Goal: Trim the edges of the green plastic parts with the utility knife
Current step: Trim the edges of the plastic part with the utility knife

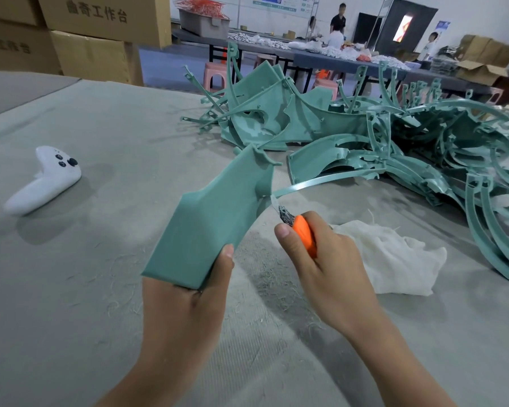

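Nearest the camera, the left hand grips the lower end of a green plastic part, with the thumb pressed on its front face and the fingers hidden behind. The part is held up above the grey table, tilted away. It is a matte, smooth panel with a fold along its length, a concave right edge and small nubs at the top. The right hand is curled round the orange handle of the utility knife, whose blade touches that right edge. A thin green strip runs from there towards the right. A white cloth lies just beside the right hand. To the left sits a white controller amid open tabletop. Farther right, a tangled pile of green parts crowds the surface. Cardboard boxes stand beyond the table's far edge.
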